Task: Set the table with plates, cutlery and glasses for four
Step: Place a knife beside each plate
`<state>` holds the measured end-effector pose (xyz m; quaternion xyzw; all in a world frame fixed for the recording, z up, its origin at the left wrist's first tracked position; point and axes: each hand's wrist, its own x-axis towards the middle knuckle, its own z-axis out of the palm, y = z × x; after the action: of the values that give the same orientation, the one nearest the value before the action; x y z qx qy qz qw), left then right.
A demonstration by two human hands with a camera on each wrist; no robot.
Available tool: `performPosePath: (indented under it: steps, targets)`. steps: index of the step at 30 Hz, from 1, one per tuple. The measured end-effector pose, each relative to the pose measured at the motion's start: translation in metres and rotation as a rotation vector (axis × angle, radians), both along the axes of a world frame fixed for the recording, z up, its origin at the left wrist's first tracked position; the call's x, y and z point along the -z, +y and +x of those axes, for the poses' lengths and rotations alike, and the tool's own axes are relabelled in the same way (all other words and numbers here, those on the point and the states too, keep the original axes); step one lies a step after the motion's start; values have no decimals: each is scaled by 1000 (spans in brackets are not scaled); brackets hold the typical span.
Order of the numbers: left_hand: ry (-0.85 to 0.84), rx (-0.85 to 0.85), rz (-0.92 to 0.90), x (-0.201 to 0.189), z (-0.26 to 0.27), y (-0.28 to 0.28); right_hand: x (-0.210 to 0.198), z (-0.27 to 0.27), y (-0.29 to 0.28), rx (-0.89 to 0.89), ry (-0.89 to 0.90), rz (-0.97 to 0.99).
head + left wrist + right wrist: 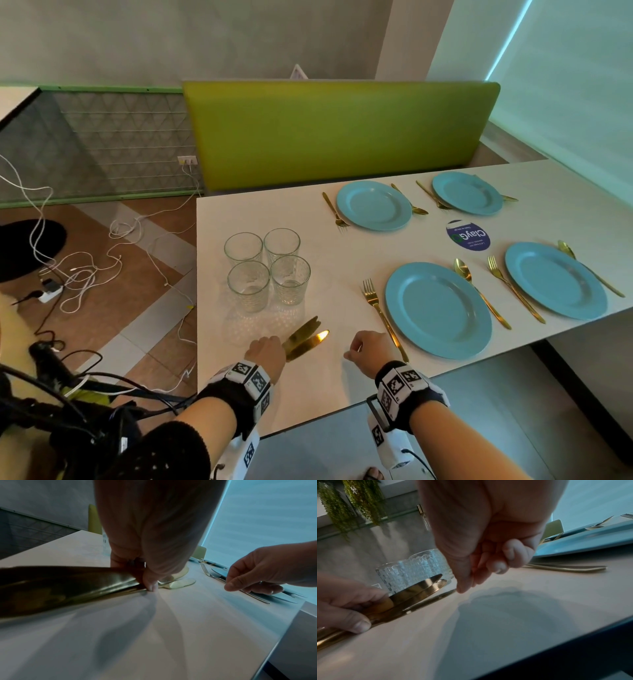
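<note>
Four blue plates lie on the white table, the nearest plate with a gold fork to its left and a gold spoon to its right. Four clear glasses stand clustered at the table's left. My left hand grips a bundle of gold knives by the handles, low over the table near its front edge; the blades fan out toward the glasses. My right hand hovers just right of the blades, fingers curled, thumb pointing down, holding nothing, beside the fork's handle.
A green bench back runs along the table's far side. A round blue sticker sits between the plates. White cables and a power strip lie on the floor to the left. The table's front edge is close under my wrists.
</note>
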<state>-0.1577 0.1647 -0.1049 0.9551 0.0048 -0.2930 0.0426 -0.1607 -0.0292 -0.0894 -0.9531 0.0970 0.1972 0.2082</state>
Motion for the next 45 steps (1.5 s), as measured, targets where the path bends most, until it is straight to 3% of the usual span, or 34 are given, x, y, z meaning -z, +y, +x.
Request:
performPosePath:
  steps: [11, 15, 21, 25, 33, 41, 45]
  targets:
    - [20, 1, -26, -4, 1, -5, 5, -4, 4, -14, 32, 37]
    - [56, -119, -219, -10, 7, -14, 2, -3, 11, 7, 52, 138]
    - [44, -359, -650, -30, 28, -42, -16, -2, 24, 36, 282, 584]
    - [36, -459, -793, -42, 36, -56, -27, 1, 21, 145, 262, 761]
    - [-7, -593, -956, -55, 44, -68, -36, 13, 10, 212, 134, 741]
    - [23, -704, -1021, -53, 48, -74, -35, 16, 12, 248, 44, 747]
    - [48, -684, -1014, -52, 49, -73, -35, 19, 14, 234, 31, 725]
